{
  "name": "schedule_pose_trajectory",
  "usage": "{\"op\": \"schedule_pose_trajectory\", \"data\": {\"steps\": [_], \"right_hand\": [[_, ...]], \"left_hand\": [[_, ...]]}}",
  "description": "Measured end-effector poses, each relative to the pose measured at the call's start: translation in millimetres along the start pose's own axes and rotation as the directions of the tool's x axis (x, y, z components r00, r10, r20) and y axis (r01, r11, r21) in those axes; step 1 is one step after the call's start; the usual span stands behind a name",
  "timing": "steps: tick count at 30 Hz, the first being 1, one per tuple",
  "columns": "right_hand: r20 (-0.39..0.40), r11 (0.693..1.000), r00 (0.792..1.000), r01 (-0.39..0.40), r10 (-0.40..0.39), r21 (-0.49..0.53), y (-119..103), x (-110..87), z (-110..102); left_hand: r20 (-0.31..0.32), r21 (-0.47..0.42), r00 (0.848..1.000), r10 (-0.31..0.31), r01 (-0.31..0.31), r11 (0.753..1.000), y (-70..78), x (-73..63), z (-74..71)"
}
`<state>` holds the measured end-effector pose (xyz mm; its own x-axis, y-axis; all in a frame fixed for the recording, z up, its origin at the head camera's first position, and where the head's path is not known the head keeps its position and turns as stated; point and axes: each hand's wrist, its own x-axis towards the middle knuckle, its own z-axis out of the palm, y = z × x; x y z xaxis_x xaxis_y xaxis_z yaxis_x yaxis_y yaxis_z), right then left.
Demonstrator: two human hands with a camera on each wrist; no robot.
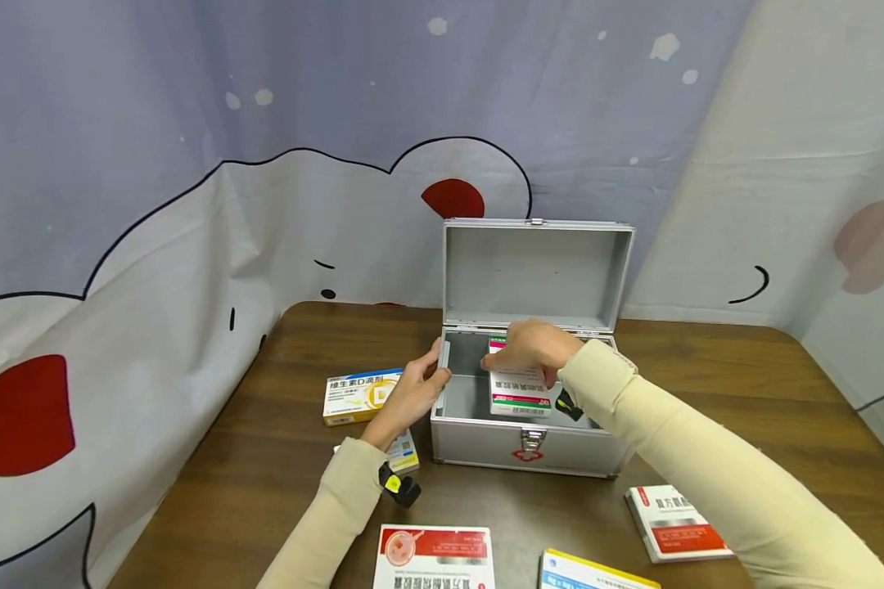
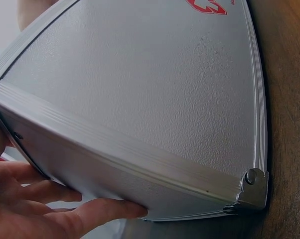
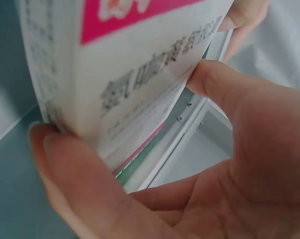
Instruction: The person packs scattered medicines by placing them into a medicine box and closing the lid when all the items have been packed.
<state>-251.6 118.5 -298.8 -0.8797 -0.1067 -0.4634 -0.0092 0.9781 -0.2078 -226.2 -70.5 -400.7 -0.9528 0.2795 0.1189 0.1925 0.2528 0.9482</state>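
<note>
My right hand [image 1: 534, 348] reaches into an aluminium case [image 1: 479, 442] and pinches a white medicine box [image 1: 519, 393] with pink and green bands. In the right wrist view, the thumb and fingers hold that box [image 3: 140, 84] at its edges, tilted above the grey interior. My left hand [image 1: 412, 393] rests at the case's left rim. The left wrist view shows the fingers [image 2: 55, 191] of that hand lying against the case's outer side wall, near its top edge. The case lid [image 1: 538, 274] stands raised at the back.
Left of the case lies a yellow-and-white vitamin D box [image 1: 357, 397], with another box [image 1: 403, 452] partly behind the left wrist. A red-and-white box [image 1: 435, 556] and a blue-and-yellow one [image 1: 589, 573] lie in front. Another red-and-white box [image 1: 678, 523] is partly under the right sleeve. A curtain [image 1: 339, 229] hangs behind.
</note>
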Motion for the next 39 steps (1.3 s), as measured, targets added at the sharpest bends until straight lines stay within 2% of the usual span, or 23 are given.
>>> {"op": "schedule_pose_trajectory", "data": {"steps": [4, 8, 16, 24, 32, 39], "right_hand": [[0.014, 1.000, 1.000, -0.012, 0.013, -0.004, -7.2, 8.5, 4.7], [0.038, 0.999, 0.999, -0.022, 0.021, 0.032, -13.9, 16.2, 9.4], [0.081, 0.999, 0.997, -0.011, 0.007, 0.052, -27.3, 29.1, 18.4], [0.121, 1.000, 0.993, 0.004, -0.003, -0.006, -36.6, 39.7, 30.5], [0.179, 0.998, 0.983, 0.026, -0.038, 0.065, -38.8, 48.6, 41.4], [0.232, 0.992, 0.971, 0.022, -0.050, 0.126, -39.6, 47.9, 44.8]], "left_hand": [[0.017, 0.018, 1.000, -0.011, 0.011, 1.000, 15.2, -6.3, -2.0], [0.009, 0.034, 1.000, -0.005, 0.005, 0.999, 31.1, -14.1, -2.9], [0.018, 0.033, 1.000, -0.014, 0.013, 0.999, 32.9, -14.1, -3.7], [0.036, 0.010, 0.999, -0.011, 0.011, 1.000, 29.0, -14.2, -5.2], [0.040, 0.002, 0.999, 0.007, -0.007, 1.000, 28.8, -14.6, -3.9], [0.028, -0.008, 1.000, 0.010, -0.010, 1.000, 26.8, -13.3, -3.4]]}}
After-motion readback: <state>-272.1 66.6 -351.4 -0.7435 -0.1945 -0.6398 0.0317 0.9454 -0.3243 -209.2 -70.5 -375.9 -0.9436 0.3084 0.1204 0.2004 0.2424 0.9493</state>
